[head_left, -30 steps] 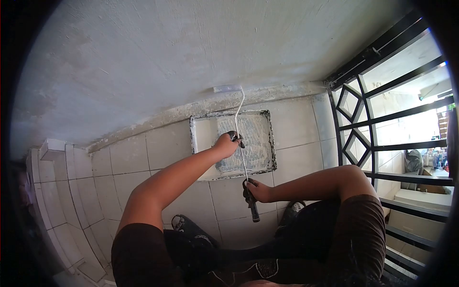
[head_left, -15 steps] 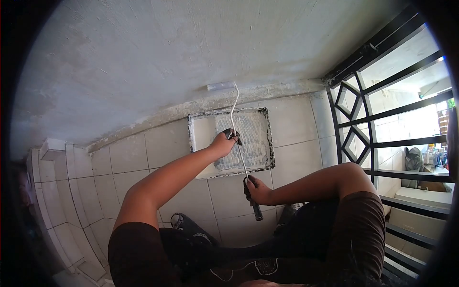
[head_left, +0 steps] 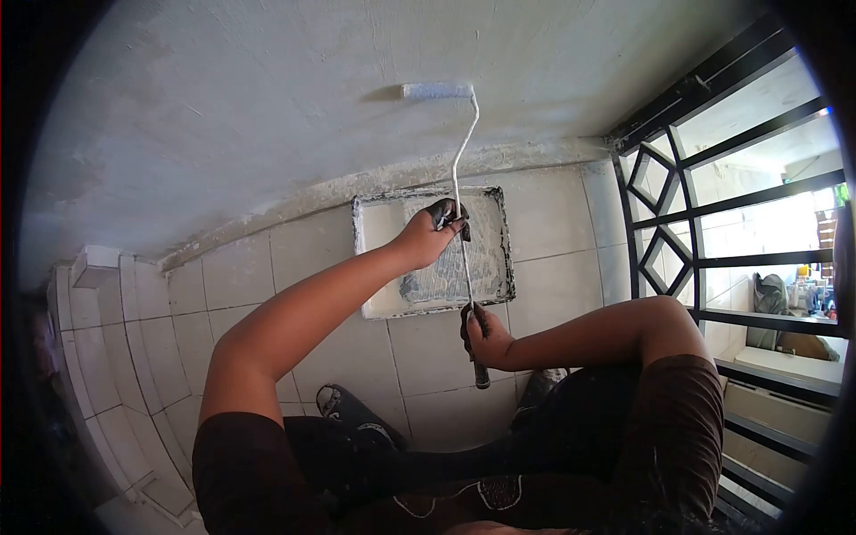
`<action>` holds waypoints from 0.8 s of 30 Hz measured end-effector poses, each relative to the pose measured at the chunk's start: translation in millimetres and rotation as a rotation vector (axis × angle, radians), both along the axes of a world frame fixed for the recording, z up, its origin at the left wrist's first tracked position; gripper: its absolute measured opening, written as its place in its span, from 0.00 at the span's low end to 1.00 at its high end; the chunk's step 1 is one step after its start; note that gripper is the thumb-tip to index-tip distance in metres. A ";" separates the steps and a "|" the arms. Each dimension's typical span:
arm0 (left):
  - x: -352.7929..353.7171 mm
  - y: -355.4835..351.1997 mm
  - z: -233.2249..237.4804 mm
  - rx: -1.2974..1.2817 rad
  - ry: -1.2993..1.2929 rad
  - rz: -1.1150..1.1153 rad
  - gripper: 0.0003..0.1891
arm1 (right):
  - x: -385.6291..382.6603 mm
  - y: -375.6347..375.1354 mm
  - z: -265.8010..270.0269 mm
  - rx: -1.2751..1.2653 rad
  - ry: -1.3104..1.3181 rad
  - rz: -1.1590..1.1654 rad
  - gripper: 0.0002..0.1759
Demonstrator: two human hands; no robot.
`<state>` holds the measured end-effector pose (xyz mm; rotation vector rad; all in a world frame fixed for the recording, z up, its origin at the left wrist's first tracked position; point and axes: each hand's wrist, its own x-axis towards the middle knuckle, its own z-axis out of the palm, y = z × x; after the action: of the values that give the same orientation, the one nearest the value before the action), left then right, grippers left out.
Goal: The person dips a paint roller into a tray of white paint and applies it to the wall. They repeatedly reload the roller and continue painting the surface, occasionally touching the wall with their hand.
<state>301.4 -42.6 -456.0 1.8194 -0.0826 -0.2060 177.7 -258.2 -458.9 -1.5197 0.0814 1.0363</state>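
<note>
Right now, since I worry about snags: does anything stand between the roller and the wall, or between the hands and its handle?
Nothing visible does. The roller lies against the bare wall; the left hand and right hand grip its shaft directly, above the paint tray.

I'm on the roller [head_left: 465, 267] now: a long, thin metal frame with a short sleeve [head_left: 437, 90] at the top. The sleeve is pale with wet white paint, lying level and pressed flat against the wall [head_left: 267, 116], well above the wall's foot. From its right end the shaft [head_left: 456, 169] bends and runs down towards me, almost upright, leaning slightly. The dark handle [head_left: 481, 376] is at the low end, its tip poking out below. My left hand [head_left: 428, 236] is closed round the shaft midway, and my right hand [head_left: 486, 343] is wrapped on the handle.
</note>
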 end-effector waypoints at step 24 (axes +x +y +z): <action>-32.6 2.5 -33.4 0.026 0.255 0.140 0.08 | 9.7 -20.9 6.1 0.018 0.471 0.074 0.20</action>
<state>268.8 -40.1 -489.5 1.8026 0.2272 -0.3388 187.4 -279.1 -452.8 -1.2437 0.3456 1.4346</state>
